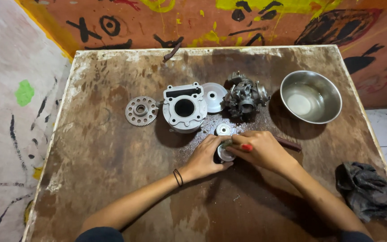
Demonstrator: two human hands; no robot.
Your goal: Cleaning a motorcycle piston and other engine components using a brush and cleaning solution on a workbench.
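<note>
As left hand (204, 157) grips, metal part (224, 153) within

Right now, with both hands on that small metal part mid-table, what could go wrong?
1. The left hand steadies a small round metal part while the right hand works a red-handled tool on it; a slip could jab the left fingers.
2. The tabletop looks wet and oily near the cylinder block, so the part may skid.

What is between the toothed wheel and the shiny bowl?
In the head view, between the toothed wheel and the bowl lie a cylinder block, a pale round cover and a carburetor.
</note>
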